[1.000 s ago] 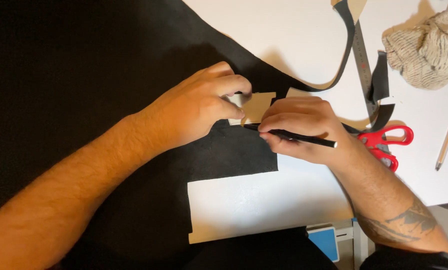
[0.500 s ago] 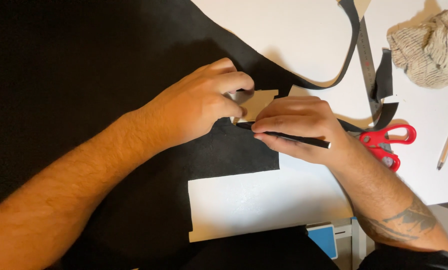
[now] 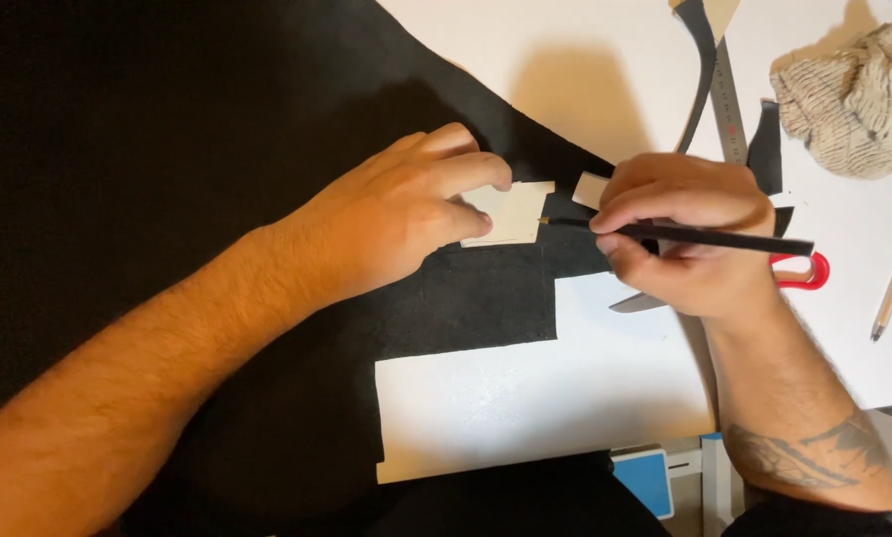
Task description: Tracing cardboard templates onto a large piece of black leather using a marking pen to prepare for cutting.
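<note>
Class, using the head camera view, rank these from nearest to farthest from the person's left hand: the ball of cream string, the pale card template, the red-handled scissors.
Measured from the left hand:
1. Pale card template: pressed under its fingertips, on the black material.
2. Red-handled scissors: to the right, mostly hidden behind the right hand.
3. Ball of cream string: top right corner of the white table.

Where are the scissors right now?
In the head view, the red-handled scissors lie on the white table at right, mostly hidden under the right hand, below the ruler.
</note>
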